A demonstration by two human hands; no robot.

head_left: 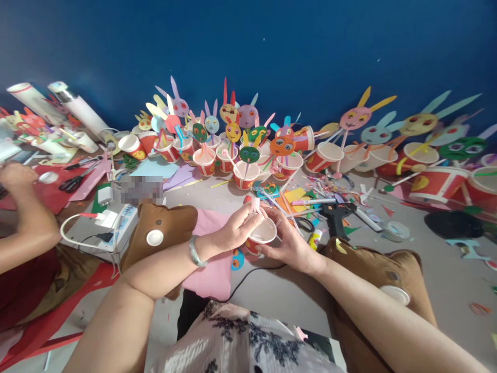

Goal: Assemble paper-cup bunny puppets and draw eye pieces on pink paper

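Note:
My right hand (pixel 293 241) is wrapped round the side of a red and white paper cup (pixel 264 234), which tilts so its open mouth faces me. At the cup's far left rim, my left hand (pixel 243 228) pinches a pale pink paper strip (pixel 256 205); exactly how the strip meets the rim is hidden by the fingers. Just below the cup lies a blue paper disc (pixel 237 260) with an orange patch. A pink sheet (pixel 209 254) spreads under my left forearm. Right of my right hand are a yellow glue stick (pixel 315 239) and black-handled scissors (pixel 305 224).
Finished-looking cups with paper rabbit faces (pixel 248 154) line the wall. A black glue gun (pixel 337 215) lies among paper scraps on the right. Brown cushions (pixel 388 269) flank my arms. A power strip (pixel 116 233) and another person's arm (pixel 29 223) are on the left.

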